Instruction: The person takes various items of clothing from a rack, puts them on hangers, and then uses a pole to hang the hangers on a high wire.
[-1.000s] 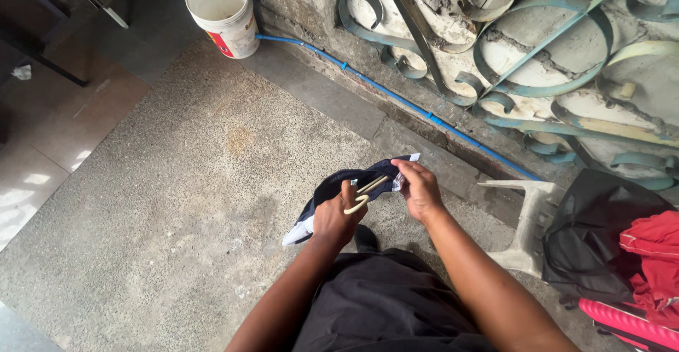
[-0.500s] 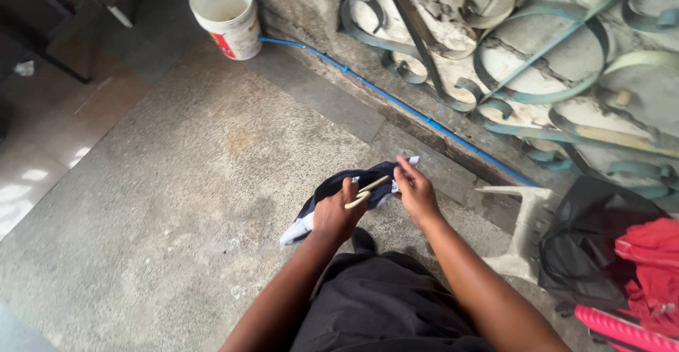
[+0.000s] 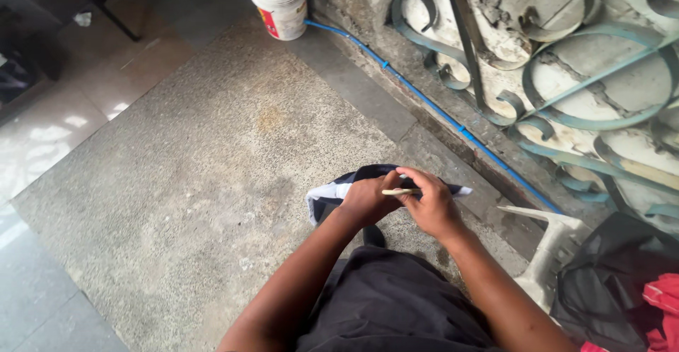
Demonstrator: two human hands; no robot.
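The person is standing on the speckled concrete floor [image 3: 191, 161], holding a dark navy garment with white trim [image 3: 332, 193] out in front of the black shorts [image 3: 396, 302]. The left hand [image 3: 368, 200] is gripping the cloth with fingers closed on it; the right hand [image 3: 433, 203] is pinching a pale peg [image 3: 399, 192] against the garment's upper edge, fingers closed on it. The step in hand looks like pegging the cloth — seating the peg squarely over the fold would call for a steady pinch. Beyond the garment, a white bucket [image 3: 281, 2] is sitting by the wall — a blue pipe [image 3: 424, 101] is running from it.
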